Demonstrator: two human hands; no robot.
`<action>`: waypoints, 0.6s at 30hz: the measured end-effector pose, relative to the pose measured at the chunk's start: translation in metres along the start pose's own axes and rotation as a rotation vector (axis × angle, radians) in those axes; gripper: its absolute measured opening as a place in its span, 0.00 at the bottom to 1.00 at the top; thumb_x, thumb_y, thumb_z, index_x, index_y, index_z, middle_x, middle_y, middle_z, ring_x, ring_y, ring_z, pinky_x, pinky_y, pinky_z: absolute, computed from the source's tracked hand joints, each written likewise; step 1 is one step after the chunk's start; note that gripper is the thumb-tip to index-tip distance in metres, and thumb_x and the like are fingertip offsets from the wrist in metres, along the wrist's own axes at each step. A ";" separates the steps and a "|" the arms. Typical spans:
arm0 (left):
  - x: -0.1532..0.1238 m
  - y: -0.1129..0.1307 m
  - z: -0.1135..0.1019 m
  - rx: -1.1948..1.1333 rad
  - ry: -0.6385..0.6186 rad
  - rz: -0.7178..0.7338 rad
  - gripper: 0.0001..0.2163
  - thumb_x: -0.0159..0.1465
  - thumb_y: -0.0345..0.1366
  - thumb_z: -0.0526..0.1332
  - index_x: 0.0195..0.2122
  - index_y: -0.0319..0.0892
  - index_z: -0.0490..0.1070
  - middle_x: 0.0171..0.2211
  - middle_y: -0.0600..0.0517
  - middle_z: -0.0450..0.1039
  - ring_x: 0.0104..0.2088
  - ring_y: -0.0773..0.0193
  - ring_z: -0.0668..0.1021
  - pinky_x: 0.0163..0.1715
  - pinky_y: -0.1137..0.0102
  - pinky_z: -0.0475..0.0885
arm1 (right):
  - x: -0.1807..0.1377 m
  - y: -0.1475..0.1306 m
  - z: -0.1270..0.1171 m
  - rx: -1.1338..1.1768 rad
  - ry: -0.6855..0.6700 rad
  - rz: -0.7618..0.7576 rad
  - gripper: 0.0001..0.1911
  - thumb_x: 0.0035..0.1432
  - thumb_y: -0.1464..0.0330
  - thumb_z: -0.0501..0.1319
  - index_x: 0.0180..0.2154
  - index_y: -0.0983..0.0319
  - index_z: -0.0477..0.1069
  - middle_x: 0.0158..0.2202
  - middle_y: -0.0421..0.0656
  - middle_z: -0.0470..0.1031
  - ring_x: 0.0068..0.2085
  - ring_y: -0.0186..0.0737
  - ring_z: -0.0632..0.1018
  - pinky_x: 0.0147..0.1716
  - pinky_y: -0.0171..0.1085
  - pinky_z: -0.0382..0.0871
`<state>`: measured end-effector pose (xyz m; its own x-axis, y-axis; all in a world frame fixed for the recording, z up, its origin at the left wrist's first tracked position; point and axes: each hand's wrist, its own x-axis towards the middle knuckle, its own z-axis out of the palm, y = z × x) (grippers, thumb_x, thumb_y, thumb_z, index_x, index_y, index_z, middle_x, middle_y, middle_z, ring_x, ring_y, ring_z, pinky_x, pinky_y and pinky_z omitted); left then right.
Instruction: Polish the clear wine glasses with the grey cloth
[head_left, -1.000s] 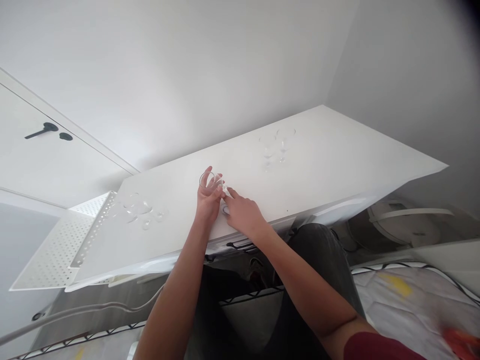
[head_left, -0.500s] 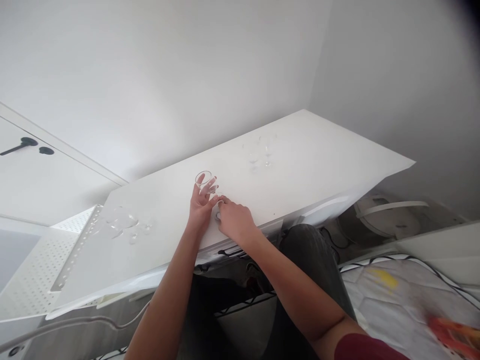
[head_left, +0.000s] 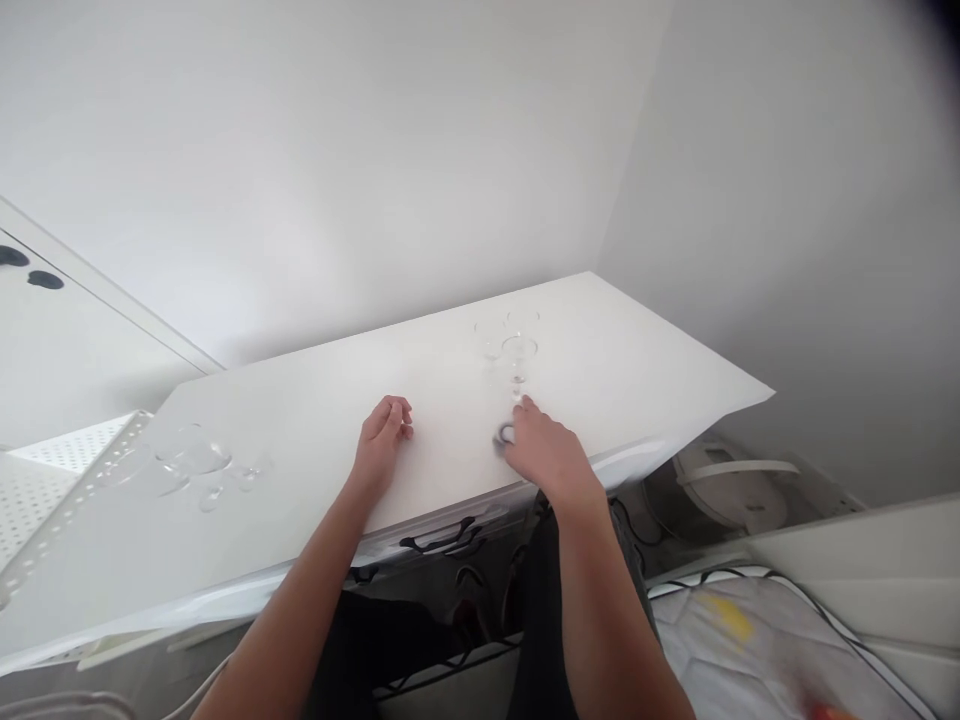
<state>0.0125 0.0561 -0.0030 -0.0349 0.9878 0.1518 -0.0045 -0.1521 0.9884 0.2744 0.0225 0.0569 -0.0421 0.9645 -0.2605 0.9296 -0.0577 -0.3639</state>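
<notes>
My right hand (head_left: 551, 450) is closed, its fingertips pinching the lower end of a clear stemmed glass (head_left: 519, 347) over the white tabletop (head_left: 442, 460). Beneath the palm shows a blurred, grey ring-shaped thing (head_left: 505, 435); I cannot make out what it is. Two more clear stemmed glasses, one of them the left-hand glass (head_left: 490, 340), are just behind. Resting on the table to the left, my left hand (head_left: 382, 435) has its fingers curled in, and nothing shows in it.
Several clear glasses (head_left: 193, 455) are grouped at the table's left end, beside a white perforated panel (head_left: 67, 445). A wall (head_left: 360, 200) rises behind the table. Black handles (head_left: 439, 540) hang below the front edge. A quilted pad (head_left: 720, 640) lies lower right.
The stemmed glass has left my left hand and moved right, towards the other two, with my right hand at its lower end. My left hand has dropped to the tabletop and curled.
</notes>
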 end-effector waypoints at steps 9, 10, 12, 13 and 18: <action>-0.001 0.002 0.002 -0.013 0.003 -0.030 0.20 0.72 0.53 0.60 0.31 0.43 0.71 0.30 0.51 0.65 0.30 0.64 0.66 0.32 0.68 0.66 | 0.013 0.013 0.000 0.044 0.034 0.079 0.25 0.69 0.59 0.52 0.60 0.64 0.69 0.78 0.53 0.48 0.56 0.57 0.80 0.49 0.49 0.74; -0.001 0.001 0.002 -0.014 0.003 -0.029 0.20 0.71 0.53 0.60 0.31 0.43 0.72 0.30 0.51 0.65 0.30 0.63 0.66 0.32 0.68 0.66 | 0.014 0.013 0.001 0.044 0.038 0.082 0.25 0.69 0.59 0.52 0.61 0.64 0.69 0.78 0.54 0.48 0.56 0.57 0.80 0.48 0.49 0.74; 0.000 0.000 0.002 -0.021 0.004 -0.025 0.20 0.71 0.54 0.61 0.31 0.43 0.73 0.30 0.51 0.65 0.30 0.63 0.66 0.32 0.67 0.66 | 0.016 0.015 0.003 0.040 0.045 0.094 0.26 0.68 0.59 0.53 0.61 0.65 0.68 0.78 0.56 0.46 0.54 0.57 0.80 0.46 0.48 0.73; 0.000 -0.001 0.002 -0.024 0.004 -0.025 0.20 0.71 0.54 0.61 0.31 0.43 0.73 0.31 0.50 0.65 0.30 0.63 0.67 0.32 0.67 0.66 | 0.017 0.016 0.004 0.039 0.048 0.099 0.26 0.68 0.58 0.53 0.61 0.66 0.68 0.78 0.57 0.46 0.54 0.58 0.81 0.46 0.48 0.73; 0.000 0.000 0.003 -0.028 0.003 -0.023 0.20 0.71 0.55 0.60 0.30 0.43 0.74 0.30 0.50 0.66 0.29 0.63 0.67 0.31 0.67 0.66 | 0.019 0.021 0.007 0.031 0.061 0.094 0.25 0.68 0.58 0.53 0.58 0.65 0.70 0.77 0.59 0.46 0.54 0.58 0.80 0.44 0.47 0.73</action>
<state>0.0151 0.0557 -0.0026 -0.0378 0.9910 0.1287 -0.0329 -0.1300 0.9910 0.2906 0.0377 0.0385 0.0680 0.9685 -0.2397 0.9168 -0.1554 -0.3679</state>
